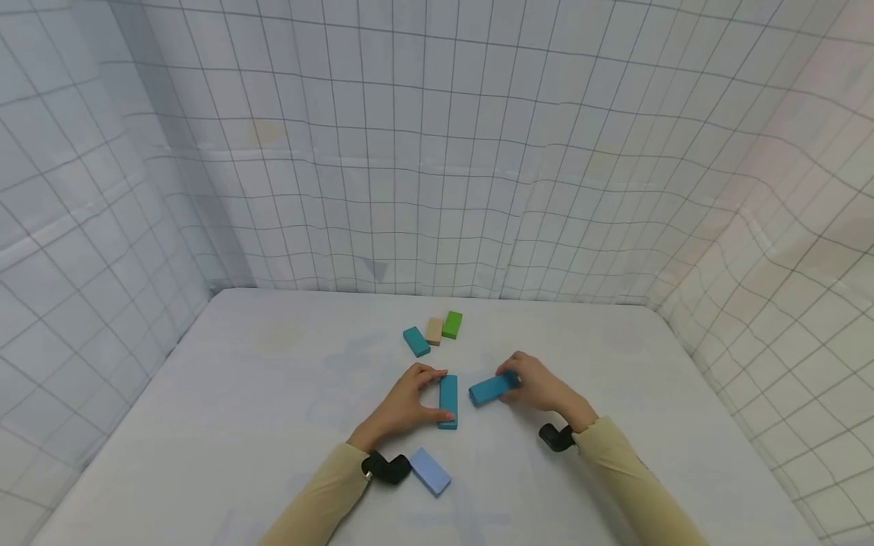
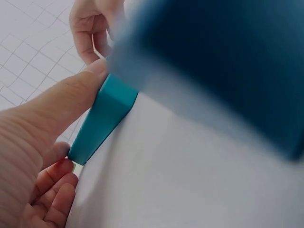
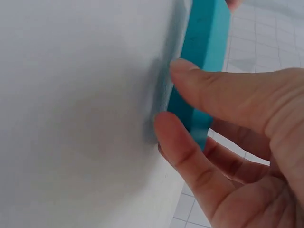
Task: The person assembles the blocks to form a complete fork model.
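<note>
The left hand (image 1: 408, 402) pinches a blue block (image 1: 448, 400) end to end, its long axis running front to back; the right hand (image 1: 542, 385) grips the right end of a second blue block (image 1: 486, 390), slanted just right of the first, free end toward it, a gap between; farther out on the counter (image 1: 273, 425) lie a teal block (image 1: 416, 341), a tan block (image 1: 434, 331) and a green block (image 1: 452, 324).

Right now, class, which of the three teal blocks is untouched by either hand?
The short teal block at the back, beside the tan block; the left hand grips one longer block, the right hand the other.
</note>
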Motion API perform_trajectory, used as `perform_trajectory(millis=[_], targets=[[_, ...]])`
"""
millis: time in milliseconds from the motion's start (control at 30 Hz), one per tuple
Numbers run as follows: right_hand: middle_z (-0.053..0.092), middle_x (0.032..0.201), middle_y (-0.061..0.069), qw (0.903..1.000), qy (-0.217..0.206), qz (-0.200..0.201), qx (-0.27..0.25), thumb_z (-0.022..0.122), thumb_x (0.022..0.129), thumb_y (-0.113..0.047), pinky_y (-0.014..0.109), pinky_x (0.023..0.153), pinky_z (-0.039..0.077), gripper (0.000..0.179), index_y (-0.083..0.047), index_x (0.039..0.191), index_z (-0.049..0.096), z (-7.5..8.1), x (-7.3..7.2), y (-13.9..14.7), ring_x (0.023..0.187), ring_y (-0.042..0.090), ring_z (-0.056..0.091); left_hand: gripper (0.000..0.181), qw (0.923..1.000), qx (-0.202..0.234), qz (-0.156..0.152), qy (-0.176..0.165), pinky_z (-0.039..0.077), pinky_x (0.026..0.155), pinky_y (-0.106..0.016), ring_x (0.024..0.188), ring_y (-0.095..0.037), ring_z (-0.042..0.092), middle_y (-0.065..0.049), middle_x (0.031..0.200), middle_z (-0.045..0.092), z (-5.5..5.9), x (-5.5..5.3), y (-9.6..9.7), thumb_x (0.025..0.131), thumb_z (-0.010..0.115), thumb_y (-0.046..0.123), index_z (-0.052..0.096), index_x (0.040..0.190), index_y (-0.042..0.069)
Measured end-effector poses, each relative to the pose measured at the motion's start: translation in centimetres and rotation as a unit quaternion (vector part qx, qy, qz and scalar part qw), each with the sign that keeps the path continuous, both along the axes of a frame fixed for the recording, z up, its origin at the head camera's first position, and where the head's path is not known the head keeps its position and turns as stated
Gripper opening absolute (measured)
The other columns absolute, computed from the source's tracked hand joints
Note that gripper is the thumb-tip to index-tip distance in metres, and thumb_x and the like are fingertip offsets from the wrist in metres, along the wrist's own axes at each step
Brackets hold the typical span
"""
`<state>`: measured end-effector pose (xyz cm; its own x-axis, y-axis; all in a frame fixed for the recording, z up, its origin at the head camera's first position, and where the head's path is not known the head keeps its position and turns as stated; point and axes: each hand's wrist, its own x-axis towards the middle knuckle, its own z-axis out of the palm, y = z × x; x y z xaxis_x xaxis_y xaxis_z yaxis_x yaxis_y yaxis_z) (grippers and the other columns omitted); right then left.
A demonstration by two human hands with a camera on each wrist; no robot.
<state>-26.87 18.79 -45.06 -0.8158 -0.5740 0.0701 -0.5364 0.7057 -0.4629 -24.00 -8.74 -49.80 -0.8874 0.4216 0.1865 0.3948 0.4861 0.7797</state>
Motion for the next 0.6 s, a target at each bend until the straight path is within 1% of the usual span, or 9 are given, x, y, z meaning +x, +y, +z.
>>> perform_trajectory(millis=[167, 267, 367, 467, 533, 600], targets=[[0.057, 0.093, 0.004, 0.9988, 0.028, -0.03, -0.025, 0.079, 0.078, -0.016, 0.033, 0.072, 0.046, 0.029, -0.002, 0.101, 0.068, -0.4, -1.0, -1.0, 0.082, 0.017, 0.052, 0.074, 0.9999, 0.001, 0.006, 0.01, 0.041, 0.092, -0.042, 0.108, -0.021, 0.049, -0.004, 0.117, 0.049, -0.2, 0.0, 0.1, 0.072, 0.081, 0.044, 0.056, 0.132, 0.008], [0.059, 0.093, 0.004, 0.9973, 0.047, -0.045, -0.034, 0.079, 0.079, -0.019, 0.032, 0.07, 0.046, 0.03, -0.001, 0.1, 0.069, -0.8, -1.6, -1.6, 0.078, 0.016, 0.053, 0.071, 0.9999, 0.006, -0.002, 0.015, 0.041, 0.093, -0.042, 0.109, -0.02, 0.049, -0.004, 0.118, 0.049, -0.4, -0.1, 0.1, 0.074, 0.08, 0.043, 0.057, 0.131, 0.009], [0.061, 0.092, 0.004, 0.9962, 0.052, -0.06, -0.037, 0.079, 0.079, -0.022, 0.03, 0.067, 0.046, 0.03, -0.002, 0.1, 0.069, -1.0, -2.0, -2.1, 0.074, 0.013, 0.053, 0.067, 0.9996, 0.007, -0.02, 0.018, 0.04, 0.096, -0.041, 0.114, -0.019, 0.048, -0.001, 0.122, 0.048, -0.6, -0.2, -0.1, 0.076, 0.079, 0.043, 0.057, 0.131, 0.011], [0.063, 0.09, 0.0, 0.9952, 0.048, -0.076, -0.038, 0.077, 0.081, -0.027, 0.028, 0.064, 0.045, 0.029, -0.005, 0.099, 0.07, -1.1, -2.4, -2.6, 0.07, 0.011, 0.052, 0.065, 0.9985, 0.0, -0.049, 0.025, 0.036, 0.099, -0.04, 0.12, -0.017, 0.045, 0.002, 0.129, 0.046, -0.7, -0.3, -0.4, 0.076, 0.079, 0.043, 0.058, 0.13, 0.015], [0.064, 0.089, -0.001, 0.9952, 0.045, -0.076, -0.043, 0.076, 0.082, -0.03, 0.027, 0.063, 0.045, 0.029, -0.006, 0.098, 0.071, -1.0, -2.6, -3.0, 0.069, 0.009, 0.052, 0.062, 0.9968, -0.009, -0.07, 0.037, 0.034, 0.101, -0.041, 0.124, -0.016, 0.042, 0.003, 0.132, 0.045, -0.7, -0.3, -0.7, 0.076, 0.078, 0.043, 0.06, 0.128, 0.017], [0.065, 0.089, -0.001, 0.9957, 0.043, -0.066, -0.049, 0.076, 0.083, -0.03, 0.026, 0.062, 0.045, 0.029, -0.006, 0.098, 0.071, -1.1, -2.9, -3.4, 0.069, 0.009, 0.052, 0.058, 0.9946, -0.015, -0.09, 0.048, 0.033, 0.102, -0.041, 0.126, -0.015, 0.04, 0.004, 0.134, 0.045, -0.7, -0.2, -1.0, 0.076, 0.078, 0.044, 0.062, 0.126, 0.018]])
